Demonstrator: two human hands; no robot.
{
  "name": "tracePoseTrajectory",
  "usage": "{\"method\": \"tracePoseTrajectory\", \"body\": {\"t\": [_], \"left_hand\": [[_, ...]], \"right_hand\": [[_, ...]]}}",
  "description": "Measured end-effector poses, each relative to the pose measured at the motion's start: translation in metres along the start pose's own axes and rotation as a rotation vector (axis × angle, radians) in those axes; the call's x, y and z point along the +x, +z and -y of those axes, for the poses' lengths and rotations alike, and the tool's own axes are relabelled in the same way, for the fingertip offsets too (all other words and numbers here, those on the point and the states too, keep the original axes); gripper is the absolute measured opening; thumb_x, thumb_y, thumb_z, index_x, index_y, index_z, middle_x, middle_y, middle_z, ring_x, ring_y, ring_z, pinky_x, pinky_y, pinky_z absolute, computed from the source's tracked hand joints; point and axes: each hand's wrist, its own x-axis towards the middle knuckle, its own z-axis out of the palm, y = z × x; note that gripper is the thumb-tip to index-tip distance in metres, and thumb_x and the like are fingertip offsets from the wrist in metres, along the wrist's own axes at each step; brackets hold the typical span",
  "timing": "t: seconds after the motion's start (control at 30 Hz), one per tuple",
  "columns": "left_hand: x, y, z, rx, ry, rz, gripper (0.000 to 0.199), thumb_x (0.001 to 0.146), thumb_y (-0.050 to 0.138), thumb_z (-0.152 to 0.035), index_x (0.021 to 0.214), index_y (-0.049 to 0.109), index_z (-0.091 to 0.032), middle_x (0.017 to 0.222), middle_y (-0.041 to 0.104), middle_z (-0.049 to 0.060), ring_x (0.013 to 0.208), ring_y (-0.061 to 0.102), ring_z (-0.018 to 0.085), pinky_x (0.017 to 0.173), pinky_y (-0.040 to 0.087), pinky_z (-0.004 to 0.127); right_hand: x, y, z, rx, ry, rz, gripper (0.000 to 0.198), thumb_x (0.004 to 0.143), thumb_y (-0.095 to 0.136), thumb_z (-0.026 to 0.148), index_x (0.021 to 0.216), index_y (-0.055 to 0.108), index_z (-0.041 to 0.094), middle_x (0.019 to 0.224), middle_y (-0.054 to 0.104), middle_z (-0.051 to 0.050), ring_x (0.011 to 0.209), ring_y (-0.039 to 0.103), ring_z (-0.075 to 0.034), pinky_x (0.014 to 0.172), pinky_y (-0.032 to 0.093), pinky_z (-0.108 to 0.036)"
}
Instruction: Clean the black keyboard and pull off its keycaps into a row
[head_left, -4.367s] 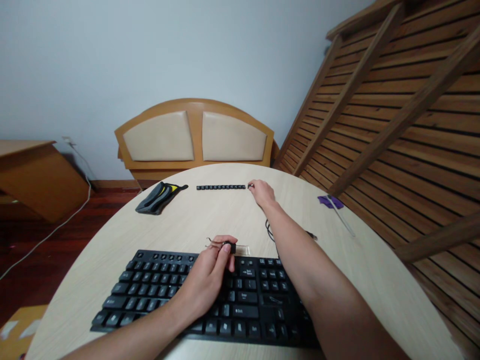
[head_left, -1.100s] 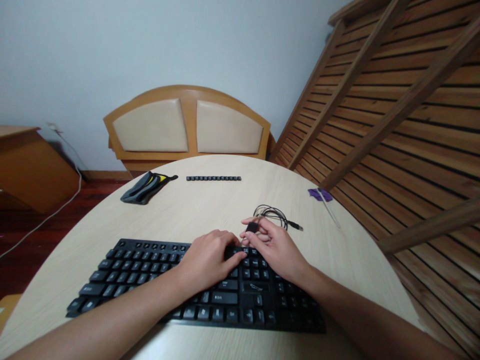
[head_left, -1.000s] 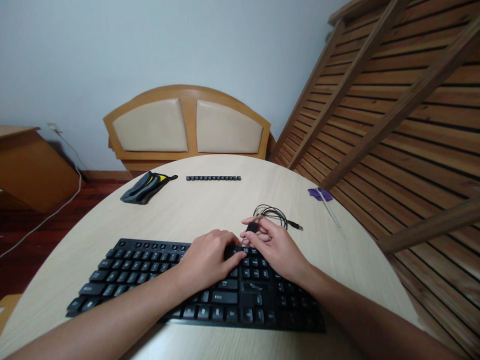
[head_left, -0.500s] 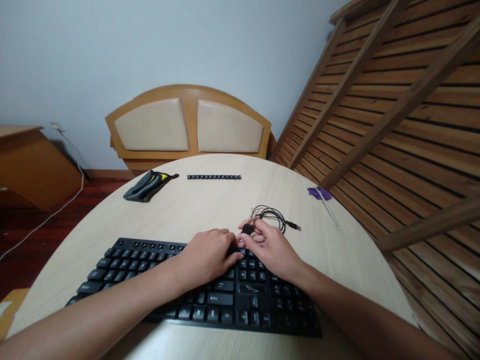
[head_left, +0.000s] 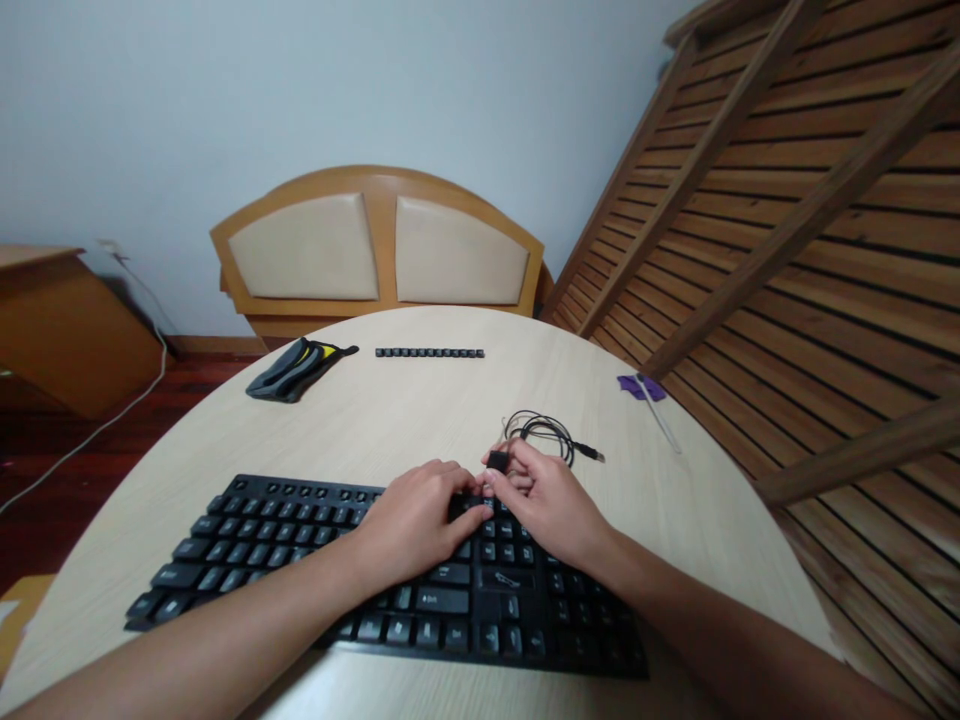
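Note:
A black keyboard [head_left: 450, 600] lies at a slant across the near part of the round table, with bare switches along its top row. In my right hand [head_left: 551, 500] is a small black-handled keycap puller [head_left: 497, 460], pinched between thumb and fingers; thin wire shows beyond it. My left hand [head_left: 424, 515] is over the keyboard's top edge, its curled fingertips meeting those of my right hand. What its fingers hold, if anything, is hidden. A line of black keycaps [head_left: 430, 352] stands near the far edge of the table.
Behind my right hand lies a coiled black USB cable [head_left: 551, 425]. A grey and yellow pouch [head_left: 296, 372] is at the back left. Over a purple cloth [head_left: 641, 388] at the right rests a thin stick-like tool [head_left: 658, 415]. Slatted wood [head_left: 810, 250] rises beyond the right edge.
The view has shifted slightly. Both hands stay together at the keyboard's top edge, and the black handle in my right hand has barely moved.

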Motion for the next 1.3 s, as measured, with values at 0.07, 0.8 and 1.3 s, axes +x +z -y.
{"method": "tracePoseTrajectory", "body": {"t": [0.07,0.8,1.3], "left_hand": [[0.001,0.0,0.001,-0.013,0.017,0.001,0.028,0.092,0.057,-0.043,0.104,0.069,-0.021,0.101,0.073,0.008,0.098,0.066,0.027,0.087,0.051,0.04],[0.002,0.003,0.005,-0.078,-0.004,-0.008,0.027,0.09,0.06,-0.044,0.102,0.071,-0.022,0.103,0.074,0.008,0.099,0.067,0.027,0.087,0.05,0.04],[0.002,0.0,0.002,-0.066,-0.069,0.004,0.032,0.089,0.06,-0.047,0.102,0.069,-0.02,0.102,0.073,0.008,0.099,0.066,0.028,0.085,0.049,0.039]], "right_hand": [[-0.001,-0.001,0.002,-0.105,-0.021,0.001,0.012,0.094,0.056,0.035,0.096,0.06,0.024,0.083,0.073,-0.003,0.075,0.072,-0.021,0.069,0.057,-0.032],[-0.003,0.001,-0.003,-0.09,0.0,-0.024,0.017,0.094,0.056,0.037,0.101,0.063,0.023,0.094,0.075,-0.005,0.084,0.072,-0.023,0.073,0.058,-0.034],[-0.002,0.0,0.0,0.026,-0.012,0.025,0.016,0.094,0.058,0.035,0.098,0.064,0.021,0.088,0.075,-0.004,0.085,0.072,-0.02,0.076,0.057,-0.031]]}}
